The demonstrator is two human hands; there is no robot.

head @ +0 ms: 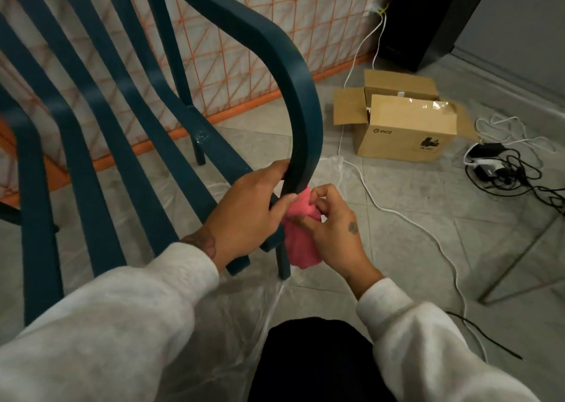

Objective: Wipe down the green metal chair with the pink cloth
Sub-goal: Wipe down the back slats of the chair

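Observation:
The dark green metal chair (293, 74) fills the left half of the view, its slatted seat running toward me and its curved armrest arching down at the centre. My left hand (250, 209) grips the lower end of that armrest, fingers curled round it. Right beside it, my right hand (333, 218) pinches the pink cloth (301, 248), which is bunched under the armrest's lower end and hangs down next to the chair's front leg.
An open cardboard box (400, 126) stands on the tiled floor to the right. White cables (397, 215) and black cables with adapters (501, 169) trail across the floor. Clear plastic sheeting lies under the chair. An orange-lined panel (244, 34) stands behind it.

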